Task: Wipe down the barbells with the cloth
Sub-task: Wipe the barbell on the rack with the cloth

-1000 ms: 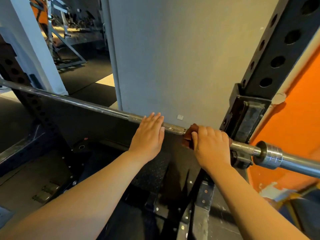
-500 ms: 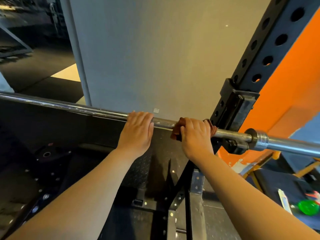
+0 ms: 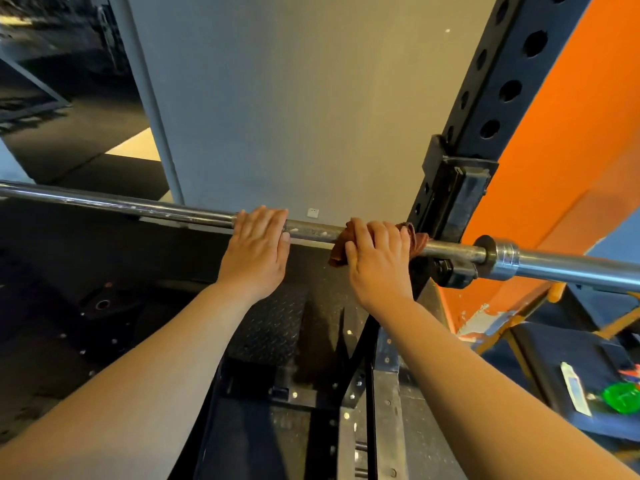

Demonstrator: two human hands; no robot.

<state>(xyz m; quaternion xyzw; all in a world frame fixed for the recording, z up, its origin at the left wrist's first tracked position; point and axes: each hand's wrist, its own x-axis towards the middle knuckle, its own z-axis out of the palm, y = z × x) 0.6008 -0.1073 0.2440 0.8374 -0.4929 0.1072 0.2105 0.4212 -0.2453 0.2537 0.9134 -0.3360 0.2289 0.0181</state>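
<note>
Beside the rack upright [image 3: 502, 98], right hand [image 3: 377, 261] still clutches cloth [image 3: 338, 249] round barbell [image 3: 311, 233]; left hand [image 3: 256, 254] rests, fingers [image 3: 263, 220] together.

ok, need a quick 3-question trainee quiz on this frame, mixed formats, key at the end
1. True or false: the left hand holds the cloth.
2. Where on the barbell is the cloth? A) on the thick sleeve past the collar; B) on the shaft, just left of the rack upright; C) at the bar's far left end.
3. Fill in: the right hand grips the cloth around the ____.

Key: 1. False: it rests bare on the shaft, apart from the cloth. 2. B. 3. barbell.
</note>
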